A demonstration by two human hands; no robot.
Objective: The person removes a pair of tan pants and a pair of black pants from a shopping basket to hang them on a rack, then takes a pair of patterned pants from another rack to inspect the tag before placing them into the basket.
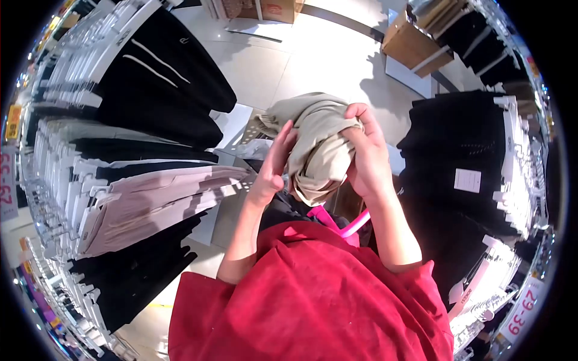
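Note:
A bunched-up beige garment (319, 150) is held up in front of my body, gathered into a thick, folded bundle. Its kind cannot be made out. Along its left side presses my left hand (276, 162), fingers fairly straight and the fingertips near the cloth's upper edge. On the opposite side, my right hand (368, 153) grips the cloth with bent fingers and the thumb at its upper right. Part of the garment hangs toward the far left, beyond the left fingertips. Under the bundle, a bright pink curved piece (354, 225) shows near my red top (325, 283).
Hanging black trousers (162, 78) and pale pink trousers (162, 192) line the left rack on white hangers. Black garments (454, 144) hang close on the right. Cardboard boxes (415, 45) stand farther off on the tiled floor (301, 66).

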